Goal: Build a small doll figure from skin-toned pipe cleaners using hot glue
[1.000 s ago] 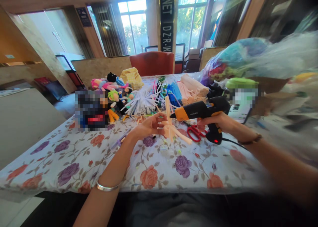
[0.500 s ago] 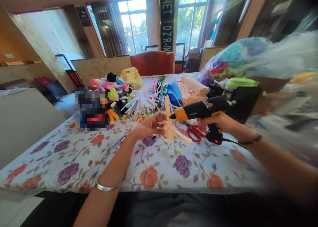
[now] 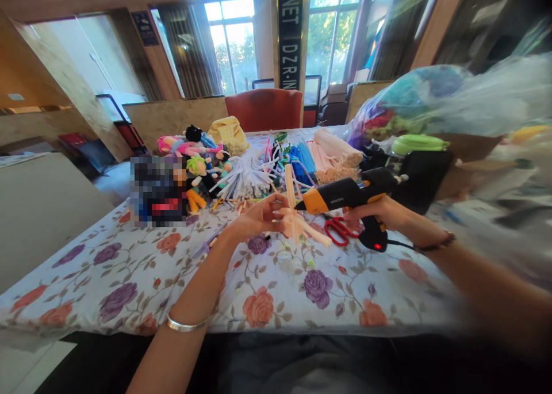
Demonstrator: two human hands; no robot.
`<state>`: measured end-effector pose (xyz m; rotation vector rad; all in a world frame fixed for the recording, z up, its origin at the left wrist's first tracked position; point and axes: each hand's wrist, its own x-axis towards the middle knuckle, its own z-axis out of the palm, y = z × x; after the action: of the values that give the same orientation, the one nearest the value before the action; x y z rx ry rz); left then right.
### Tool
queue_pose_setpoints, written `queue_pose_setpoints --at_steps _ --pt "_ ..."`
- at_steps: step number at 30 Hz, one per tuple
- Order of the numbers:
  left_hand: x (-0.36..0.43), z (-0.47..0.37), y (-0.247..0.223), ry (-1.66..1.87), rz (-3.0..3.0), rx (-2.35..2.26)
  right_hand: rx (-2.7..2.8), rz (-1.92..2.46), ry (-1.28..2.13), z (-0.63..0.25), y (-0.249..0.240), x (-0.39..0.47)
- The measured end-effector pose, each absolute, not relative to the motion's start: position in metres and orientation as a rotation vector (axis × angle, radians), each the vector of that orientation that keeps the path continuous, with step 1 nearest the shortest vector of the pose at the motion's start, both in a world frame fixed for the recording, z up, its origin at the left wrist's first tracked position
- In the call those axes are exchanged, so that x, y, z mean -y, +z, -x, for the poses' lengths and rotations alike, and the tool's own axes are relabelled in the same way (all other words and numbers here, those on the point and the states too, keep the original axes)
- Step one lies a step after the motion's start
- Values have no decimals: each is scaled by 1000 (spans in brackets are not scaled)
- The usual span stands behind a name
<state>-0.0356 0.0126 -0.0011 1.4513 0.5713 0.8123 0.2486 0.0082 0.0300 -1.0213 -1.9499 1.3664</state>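
Pipe cleaners (image 3: 289, 182), pinched in the left hand (image 3: 261, 214) at the tip of the glue gun (image 3: 340, 194), which the right hand (image 3: 383, 211) gripped, seemed mid-gluing, needing steadiness next.

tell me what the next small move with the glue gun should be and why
Probably a light squeeze of the right hand on the hot glue gun: its red light is lit, and its nozzle sits at or very near the peach pipe cleaners held in the left hand.
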Motion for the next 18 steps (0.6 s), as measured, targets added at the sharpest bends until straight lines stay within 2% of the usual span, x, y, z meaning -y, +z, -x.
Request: queue_pose_setpoints --at_steps 18 --pt "-17 39 -6 827 -1415 -615 1995 951 1435 -256 27 -14"
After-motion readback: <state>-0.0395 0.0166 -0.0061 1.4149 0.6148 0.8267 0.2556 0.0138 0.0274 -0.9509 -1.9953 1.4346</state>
